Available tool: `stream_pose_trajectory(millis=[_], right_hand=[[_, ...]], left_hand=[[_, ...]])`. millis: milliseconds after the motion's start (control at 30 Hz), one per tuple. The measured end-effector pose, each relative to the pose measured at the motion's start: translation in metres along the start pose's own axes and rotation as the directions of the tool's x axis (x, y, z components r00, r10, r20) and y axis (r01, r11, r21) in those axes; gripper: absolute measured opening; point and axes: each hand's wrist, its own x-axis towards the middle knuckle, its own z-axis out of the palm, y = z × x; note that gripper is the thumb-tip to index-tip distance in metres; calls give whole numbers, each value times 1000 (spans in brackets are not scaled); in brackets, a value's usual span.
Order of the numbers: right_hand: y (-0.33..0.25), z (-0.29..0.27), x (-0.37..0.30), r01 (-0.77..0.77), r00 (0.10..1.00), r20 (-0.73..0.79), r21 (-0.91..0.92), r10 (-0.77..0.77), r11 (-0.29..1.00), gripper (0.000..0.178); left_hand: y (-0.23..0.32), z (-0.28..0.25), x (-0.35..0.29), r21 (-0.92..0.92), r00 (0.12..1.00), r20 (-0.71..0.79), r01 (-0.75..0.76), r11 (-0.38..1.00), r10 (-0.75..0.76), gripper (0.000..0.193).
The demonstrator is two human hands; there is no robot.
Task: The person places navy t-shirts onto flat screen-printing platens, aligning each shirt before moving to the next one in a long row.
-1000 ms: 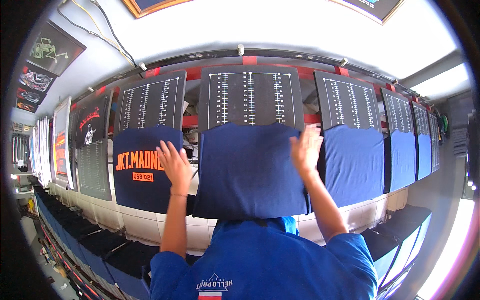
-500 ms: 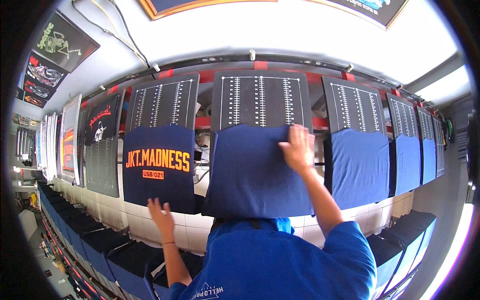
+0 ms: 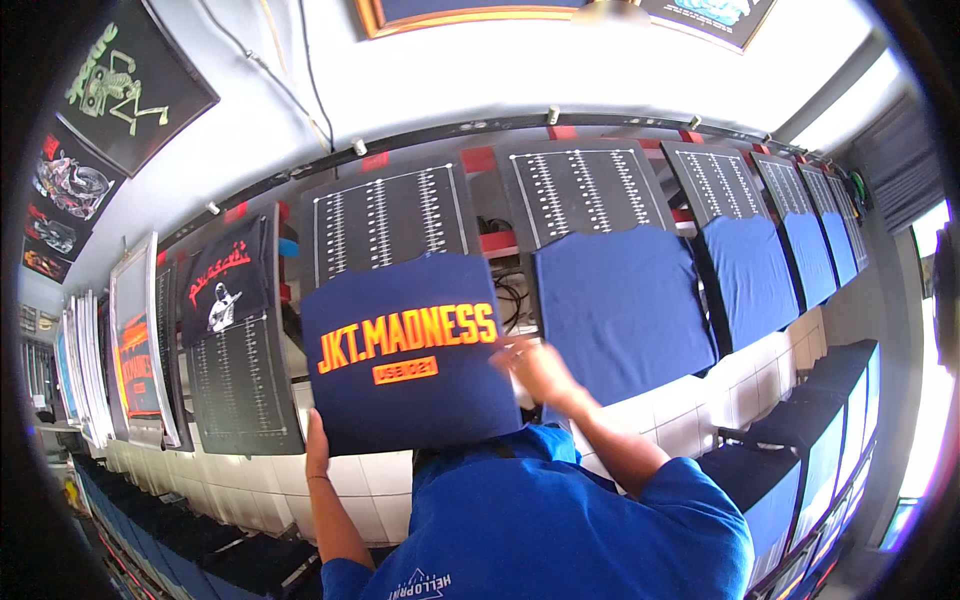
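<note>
A navy T-shirt with orange lettering (image 3: 410,400) is stretched over a black board in front of me. My left hand (image 3: 317,445) is at its lower left corner, fingers straight and pointing up along the edge; the far side of the hand is hidden. My right hand (image 3: 540,375) is at the shirt's right edge, beside the lettering, its fingers blurred by motion. To the right, a plain navy T-shirt (image 3: 625,320) covers the lower part of another black board (image 3: 585,190) marked with white ruler scales.
More boards with navy shirts (image 3: 745,280) run to the right. On the left stand a board with a black red-printed shirt (image 3: 230,280) and framed printing screens (image 3: 140,350). A rail (image 3: 480,128) passes behind the boards. Dark covered boards (image 3: 750,470) line the lower right.
My view has shifted left, toward the printed shirt. My right hand has left the plain shirt for the printed one's right edge, and my left hand has come to its lower left corner.
</note>
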Motion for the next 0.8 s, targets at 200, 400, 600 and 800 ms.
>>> stream_pose_trajectory(millis=[200,400,600,800], right_hand=[[-167,183,-37,231,624,709,234,-328,944,43],[-216,213,-24,63,831,495,367,-252,928,36],[-295,26,90,697,679,-307,-14,-667,717,24],[-349,-205,55,636,736,-530,755,-421,159,28]], left_hand=[[30,-36,-119,258,965,179,143,956,-193,40],[111,18,-149,212,821,279,-559,802,498,29],[115,91,-76,454,824,217,-560,693,524,41],[311,45,-46,148,467,-401,-816,559,788,25]])
